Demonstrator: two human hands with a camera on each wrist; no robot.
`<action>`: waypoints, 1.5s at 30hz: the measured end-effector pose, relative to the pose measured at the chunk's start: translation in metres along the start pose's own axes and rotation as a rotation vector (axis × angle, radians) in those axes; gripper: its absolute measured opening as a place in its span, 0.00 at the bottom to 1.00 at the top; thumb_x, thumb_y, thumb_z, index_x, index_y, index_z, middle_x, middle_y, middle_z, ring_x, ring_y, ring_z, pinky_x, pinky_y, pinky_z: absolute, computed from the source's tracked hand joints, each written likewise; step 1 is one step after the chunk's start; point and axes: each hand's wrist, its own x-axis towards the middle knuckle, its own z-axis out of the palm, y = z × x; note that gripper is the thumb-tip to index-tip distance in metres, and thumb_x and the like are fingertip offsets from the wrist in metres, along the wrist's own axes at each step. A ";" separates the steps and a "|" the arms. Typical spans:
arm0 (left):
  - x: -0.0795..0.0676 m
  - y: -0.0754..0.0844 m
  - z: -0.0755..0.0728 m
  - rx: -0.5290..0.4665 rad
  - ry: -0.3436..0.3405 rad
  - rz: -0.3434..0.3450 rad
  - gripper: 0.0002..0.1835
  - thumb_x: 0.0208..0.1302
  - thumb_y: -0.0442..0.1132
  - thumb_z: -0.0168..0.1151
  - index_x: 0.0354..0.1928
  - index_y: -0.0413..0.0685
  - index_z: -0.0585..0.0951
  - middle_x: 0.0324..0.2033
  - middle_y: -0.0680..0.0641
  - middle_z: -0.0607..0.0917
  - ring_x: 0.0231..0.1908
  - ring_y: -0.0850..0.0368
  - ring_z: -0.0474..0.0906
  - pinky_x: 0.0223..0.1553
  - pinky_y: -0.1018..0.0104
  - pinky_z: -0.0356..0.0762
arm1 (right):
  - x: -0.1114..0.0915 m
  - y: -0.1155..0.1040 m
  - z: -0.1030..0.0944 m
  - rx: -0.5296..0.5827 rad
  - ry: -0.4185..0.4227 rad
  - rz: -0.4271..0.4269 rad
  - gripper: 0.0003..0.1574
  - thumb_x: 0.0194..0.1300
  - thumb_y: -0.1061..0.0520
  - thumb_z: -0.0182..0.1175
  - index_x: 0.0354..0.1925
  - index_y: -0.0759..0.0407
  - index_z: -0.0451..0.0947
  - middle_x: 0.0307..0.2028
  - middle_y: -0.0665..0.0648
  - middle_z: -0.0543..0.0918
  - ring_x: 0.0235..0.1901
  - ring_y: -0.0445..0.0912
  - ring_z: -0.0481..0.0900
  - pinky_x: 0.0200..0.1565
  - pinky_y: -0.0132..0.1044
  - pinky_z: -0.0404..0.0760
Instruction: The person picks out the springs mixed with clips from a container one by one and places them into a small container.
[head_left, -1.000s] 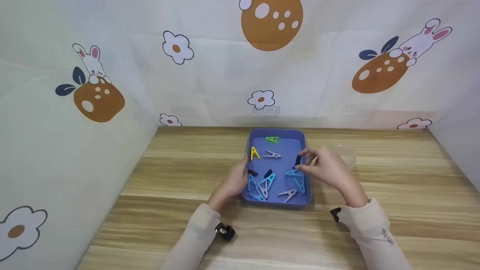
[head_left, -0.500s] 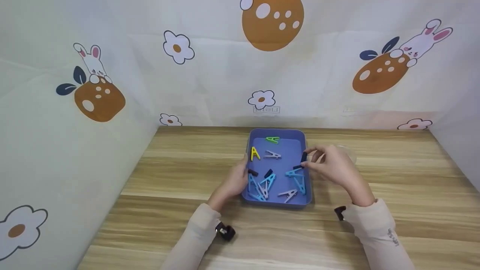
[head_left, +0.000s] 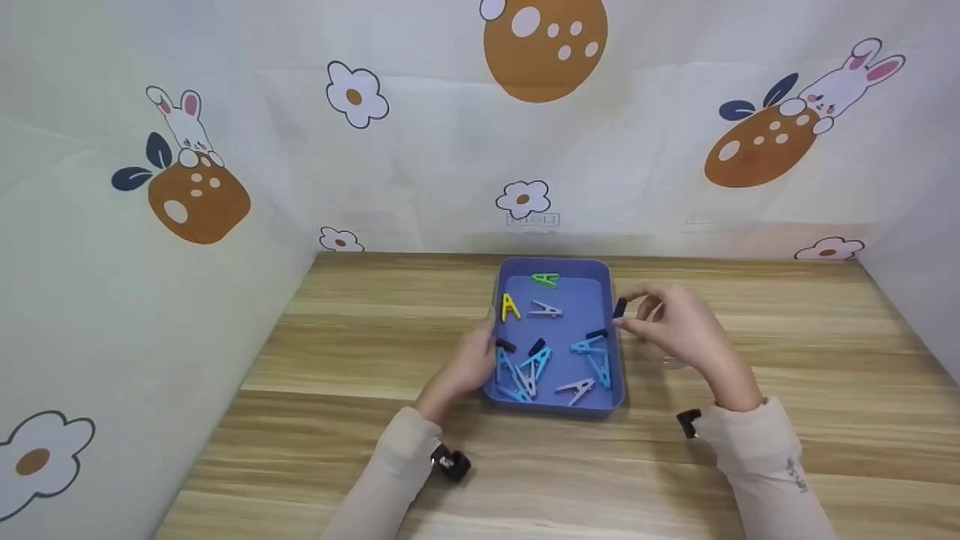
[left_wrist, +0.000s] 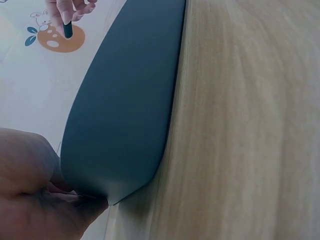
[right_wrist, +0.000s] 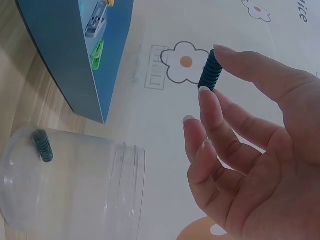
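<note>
In the head view a blue-purple tray (head_left: 555,410) holds several clothespins in light blue, grey, green and yellow, plus several small dark cylinders. My left hand (head_left: 472,358) grips the tray's left wall; the left wrist view shows fingers (left_wrist: 90,212) at its edge. Between thumb and fingertips my right hand (head_left: 675,326) pinches a dark green ribbed cylinder (right_wrist: 210,70), just beyond the tray's right rim. Below that hand lies a clear plastic jar (head_left: 667,358), mostly hidden from above. The right wrist view shows another ribbed cylinder (right_wrist: 43,146) in the jar (right_wrist: 85,180).
The tray and jar stand on a wood-grain table (head_left: 360,337). Behind and beside it hang pale cloth walls (head_left: 420,165) printed with rabbits, flowers and orange fruit. A green clothespin (head_left: 545,280) lies at the tray's far end.
My right hand has moved right with the ribbed cylinder, from above the tray to past its right rim over the jar. The left hand and the tray have stayed in place.
</note>
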 end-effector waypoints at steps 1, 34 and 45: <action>0.000 0.000 0.000 0.001 0.003 0.005 0.28 0.78 0.23 0.40 0.77 0.21 0.58 0.71 0.22 0.69 0.72 0.29 0.67 0.76 0.40 0.64 | 0.000 0.000 -0.001 0.002 0.000 0.002 0.22 0.67 0.55 0.72 0.54 0.67 0.85 0.30 0.56 0.86 0.29 0.45 0.80 0.34 0.38 0.80; 0.000 0.000 0.000 0.003 -0.010 0.015 0.27 0.80 0.24 0.40 0.76 0.18 0.56 0.70 0.20 0.69 0.72 0.28 0.68 0.76 0.40 0.65 | -0.004 0.014 -0.021 -0.020 0.040 0.038 0.27 0.66 0.53 0.74 0.56 0.70 0.84 0.29 0.55 0.86 0.33 0.48 0.82 0.30 0.33 0.77; 0.000 0.000 -0.001 0.000 -0.024 -0.013 0.29 0.79 0.24 0.40 0.78 0.22 0.55 0.73 0.23 0.68 0.74 0.31 0.66 0.77 0.42 0.62 | -0.005 0.020 -0.029 -0.040 0.053 0.059 0.27 0.66 0.53 0.73 0.56 0.70 0.84 0.30 0.56 0.85 0.32 0.46 0.80 0.30 0.33 0.76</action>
